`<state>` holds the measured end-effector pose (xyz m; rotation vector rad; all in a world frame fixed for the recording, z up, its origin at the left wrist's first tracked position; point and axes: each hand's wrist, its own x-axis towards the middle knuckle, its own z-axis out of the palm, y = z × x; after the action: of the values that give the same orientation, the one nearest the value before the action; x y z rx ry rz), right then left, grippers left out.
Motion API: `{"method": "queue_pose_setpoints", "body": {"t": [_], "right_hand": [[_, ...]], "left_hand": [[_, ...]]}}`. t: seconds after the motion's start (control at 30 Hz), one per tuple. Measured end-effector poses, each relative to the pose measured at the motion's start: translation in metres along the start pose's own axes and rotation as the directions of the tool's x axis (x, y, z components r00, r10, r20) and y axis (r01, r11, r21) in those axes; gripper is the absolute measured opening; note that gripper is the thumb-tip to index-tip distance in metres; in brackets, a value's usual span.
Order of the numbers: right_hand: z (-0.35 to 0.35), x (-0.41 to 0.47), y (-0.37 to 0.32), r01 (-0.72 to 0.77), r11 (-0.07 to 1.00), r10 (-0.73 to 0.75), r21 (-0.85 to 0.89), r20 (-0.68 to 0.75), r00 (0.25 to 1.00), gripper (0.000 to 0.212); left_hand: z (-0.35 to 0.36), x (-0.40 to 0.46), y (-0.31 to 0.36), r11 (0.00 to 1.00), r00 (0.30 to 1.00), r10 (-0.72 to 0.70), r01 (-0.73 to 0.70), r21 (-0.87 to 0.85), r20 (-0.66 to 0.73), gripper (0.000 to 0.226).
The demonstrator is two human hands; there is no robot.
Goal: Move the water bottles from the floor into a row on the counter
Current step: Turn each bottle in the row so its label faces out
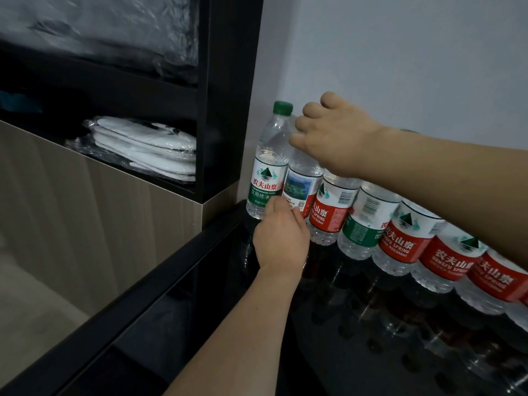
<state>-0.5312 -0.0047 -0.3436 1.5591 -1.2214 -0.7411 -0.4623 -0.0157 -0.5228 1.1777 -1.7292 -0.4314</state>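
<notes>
Head view: glossy black counter (328,324) against white wall (400,52).

Black shelving unit (225,81) at left, upright post beside pale grey wall (400,52). Upper shelf: crumpled clear plastic wrapping (114,32) over dark contents, too dim to identify. Lower shelf: stack of folded white items (148,147) sealed in clear plastic bags, lying flat, reaching right to black post. Dark blue-green thing (17,102) at far left edge, unclear. Below shelves: light wood-grain panel (100,224), with pale floor (34,304) at its foot.
</notes>
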Motion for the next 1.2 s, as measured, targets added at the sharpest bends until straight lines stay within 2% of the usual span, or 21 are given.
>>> {"method": "queue_pose_setpoints", "body": {"t": [0.2,0.4,0.6,0.77,0.9,1.07,1.2], "right_hand": [[0.001,-0.001,-0.005,0.031,0.999,-0.032,-0.038,-0.031,0.999,0.035],[0.000,0.003,-0.014,0.037,0.999,-0.037,-0.016,-0.028,0.999,0.037],[-0.002,0.005,-0.014,0.030,0.999,-0.030,0.016,-0.008,1.000,0.034],[0.000,0.005,-0.013,0.027,1.000,-0.027,0.002,0.001,1.000,0.032],[0.001,0.005,-0.010,0.042,0.999,-0.042,-0.030,0.008,0.999,0.037],[0.000,0.009,-0.011,0.027,1.000,-0.027,0.003,0.011,1.000,0.045],[-0.001,0.012,-0.008,0.020,0.999,-0.020,0.036,0.011,1.000,0.041]], "left_hand": [[-0.001,0.000,0.000,1.000,1.000,-0.028,0.028,-0.013,0.002,0.017],[0.000,0.000,0.000,0.999,1.000,-0.013,0.014,-0.044,0.018,0.030],[0.000,0.000,-0.002,0.996,1.000,-0.026,0.027,-0.089,0.008,0.023],[-0.001,0.000,-0.002,0.994,1.000,-0.013,0.013,-0.107,0.007,0.025],[0.001,0.000,-0.002,0.995,1.000,-0.012,0.013,-0.103,0.014,0.030],[0.002,-0.001,0.001,0.992,0.998,-0.038,0.044,-0.120,0.046,0.041],[0.002,0.003,0.000,0.987,0.994,-0.098,0.103,-0.120,0.051,0.034]]}}
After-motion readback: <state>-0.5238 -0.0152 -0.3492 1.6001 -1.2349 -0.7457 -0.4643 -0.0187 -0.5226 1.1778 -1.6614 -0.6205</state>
